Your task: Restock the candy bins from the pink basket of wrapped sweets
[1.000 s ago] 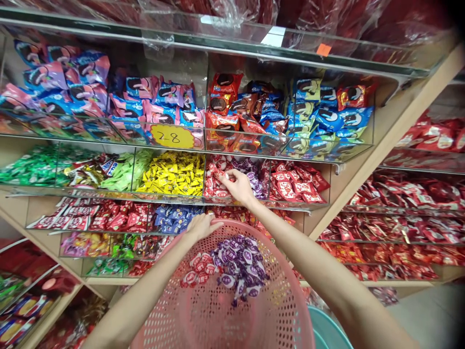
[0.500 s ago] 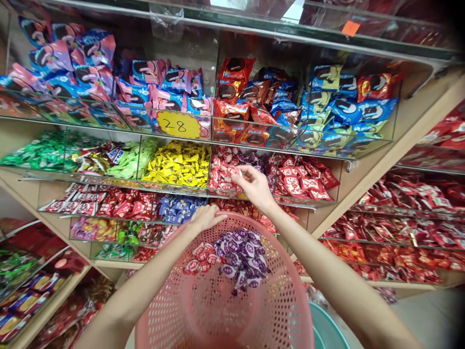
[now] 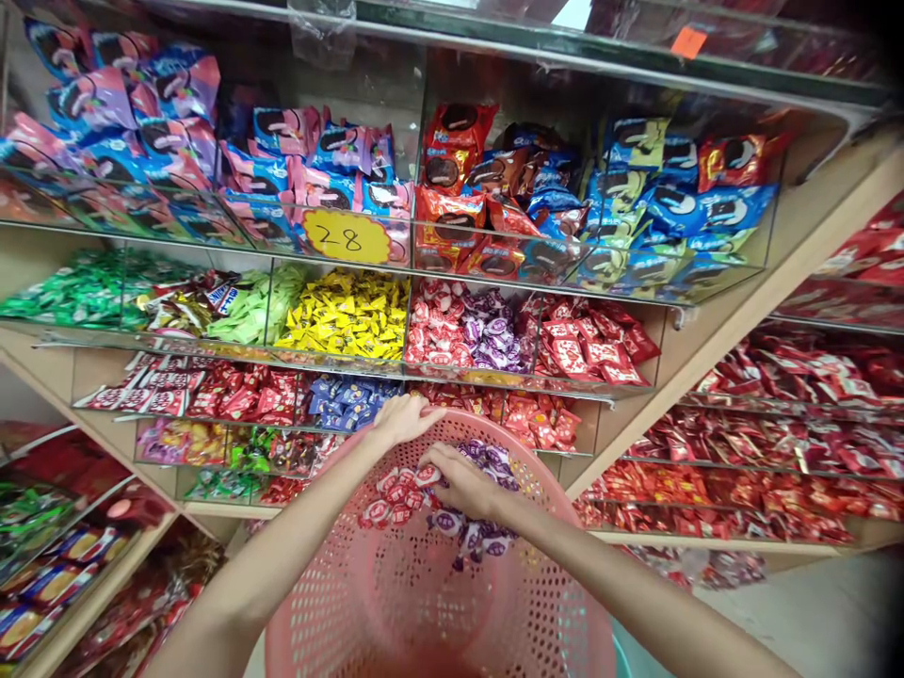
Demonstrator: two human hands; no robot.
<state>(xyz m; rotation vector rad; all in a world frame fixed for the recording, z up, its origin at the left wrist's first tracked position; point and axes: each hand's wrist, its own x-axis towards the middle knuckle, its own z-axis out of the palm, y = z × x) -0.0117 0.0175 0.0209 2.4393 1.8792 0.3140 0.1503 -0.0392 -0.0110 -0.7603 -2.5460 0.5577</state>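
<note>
A pink perforated plastic basket tilts below the shelves. My left hand is closed round its far rim. Inside the basket my right hand hangs over the candies, fingers bent, with a red-and-white wrapped candy at its fingertips. Beside that hand lie more red-and-white candies on the left and purple-and-white candies on the right. Part of the purple pile is hidden behind my right hand.
A shelf compartment holds loose red-and-white candies next to purple ones. Yellow candies lie to their left. Cookie packs fill the shelf above, with a yellow "28" sign. A teal tub shows behind the basket.
My right hand has moved from the red-and-white candies on the shelf down into the basket, bringing a red-and-white candy. My left hand remains on the rim.
</note>
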